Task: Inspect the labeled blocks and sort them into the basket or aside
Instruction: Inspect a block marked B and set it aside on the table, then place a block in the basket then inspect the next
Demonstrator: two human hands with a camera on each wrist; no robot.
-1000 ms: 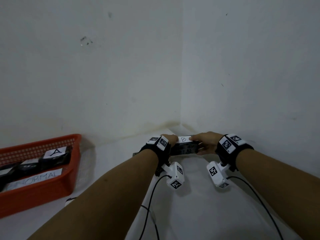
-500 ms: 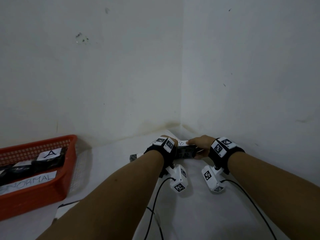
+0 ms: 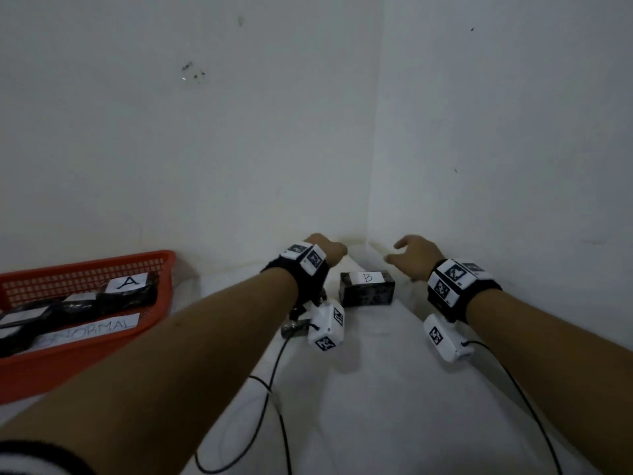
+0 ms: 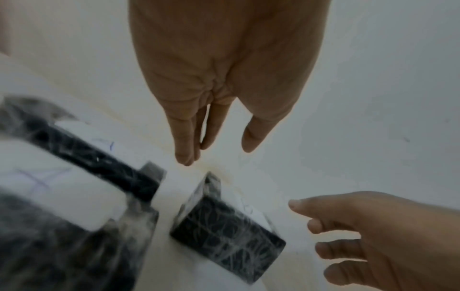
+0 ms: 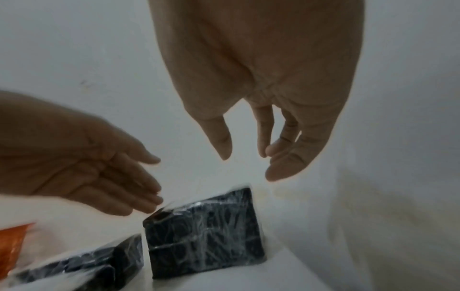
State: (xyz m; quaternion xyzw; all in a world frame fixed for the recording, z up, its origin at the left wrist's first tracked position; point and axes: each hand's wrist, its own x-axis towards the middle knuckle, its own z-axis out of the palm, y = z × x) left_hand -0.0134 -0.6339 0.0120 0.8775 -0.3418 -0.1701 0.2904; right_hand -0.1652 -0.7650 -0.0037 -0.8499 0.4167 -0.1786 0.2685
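— What are the hands gripping?

— Nothing. The left hand [image 3: 325, 250] and the right hand [image 3: 412, 255] both hover with fingers loose and spread, one on each side of the block labelled B [image 3: 367, 289], neither touching it.

— And where does the block sit?

— On the white table [image 3: 376, 406] in the wall corner, label up, well apart from the orange basket [image 3: 85, 354], which holds the block labelled A [image 3: 132, 291] behind a strip reading "NORMAL".

— So B counts as set aside?

— It looks that way. To do the step well, I'd lift both hands straight up so no fingertip nudges it, then turn to the wrapped blocks [image 4: 82, 171] lying just left of it and read a label before gripping.
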